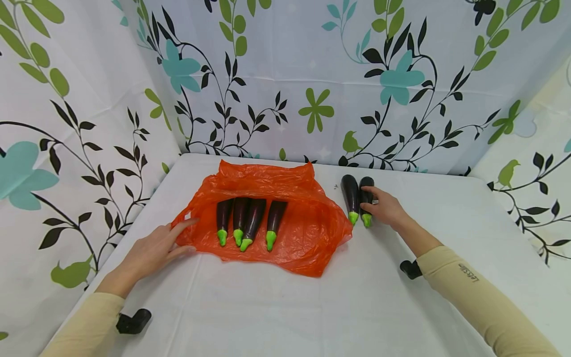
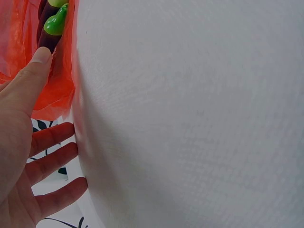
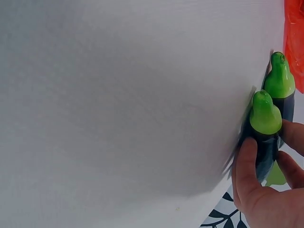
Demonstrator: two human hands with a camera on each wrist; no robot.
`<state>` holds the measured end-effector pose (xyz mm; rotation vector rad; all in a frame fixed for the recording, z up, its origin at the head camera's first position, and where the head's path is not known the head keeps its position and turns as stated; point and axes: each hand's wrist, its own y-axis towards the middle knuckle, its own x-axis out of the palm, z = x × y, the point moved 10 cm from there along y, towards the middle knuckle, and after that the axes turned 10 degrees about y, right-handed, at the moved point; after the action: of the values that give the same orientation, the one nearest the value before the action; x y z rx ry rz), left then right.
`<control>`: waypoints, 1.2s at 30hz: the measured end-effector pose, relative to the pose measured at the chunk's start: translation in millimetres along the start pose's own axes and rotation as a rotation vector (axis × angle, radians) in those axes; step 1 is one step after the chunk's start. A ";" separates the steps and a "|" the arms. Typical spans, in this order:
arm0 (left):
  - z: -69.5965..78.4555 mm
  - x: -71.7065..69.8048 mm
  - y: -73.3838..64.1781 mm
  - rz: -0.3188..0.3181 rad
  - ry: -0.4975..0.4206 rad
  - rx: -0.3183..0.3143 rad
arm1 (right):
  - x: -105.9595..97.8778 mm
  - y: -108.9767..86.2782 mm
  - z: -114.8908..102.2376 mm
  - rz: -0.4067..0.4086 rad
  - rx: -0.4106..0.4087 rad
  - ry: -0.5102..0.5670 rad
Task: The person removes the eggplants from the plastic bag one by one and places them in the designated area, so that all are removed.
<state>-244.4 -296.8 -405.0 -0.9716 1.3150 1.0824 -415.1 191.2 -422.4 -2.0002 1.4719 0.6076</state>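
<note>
An orange plastic bag (image 1: 303,233) lies spread on the table with its mouth facing me. Several dark purple eggplants (image 1: 255,223) with green stem ends lie inside, their tops under the bag's upper layer. At the bag's left edge is my left hand (image 1: 153,248), fingers spread and fairly straight, thumb beside the lower corner. To the right of the bag, two more eggplants lie side by side. My right hand (image 1: 385,206) holds the outer eggplant (image 3: 266,147), thumb and fingers on either side of it. The other eggplant (image 1: 350,196) lies just left of it, near the bag.
The white table (image 1: 267,312) extends in front of the bag and to the right. A patterned curtain (image 1: 285,74) with leaves and flowers hangs behind and at both sides. A black wrist device (image 1: 134,321) sits under each forearm.
</note>
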 end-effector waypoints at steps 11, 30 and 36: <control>0.7 -0.2 -0.2 -0.011 -0.001 -0.002 | -7.7 -1.0 0.2 0.014 0.020 -0.010; -1.6 3.0 0.0 -0.013 0.005 -0.004 | -29.2 -34.3 -44.5 0.112 -0.049 0.094; -0.7 2.5 0.4 -0.008 0.007 -0.002 | -18.1 -53.4 -67.3 0.088 -0.092 0.109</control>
<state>-245.1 -297.2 -407.5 -0.9821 1.3151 1.0749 -367.7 169.9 -351.7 -2.0760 1.6315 0.6219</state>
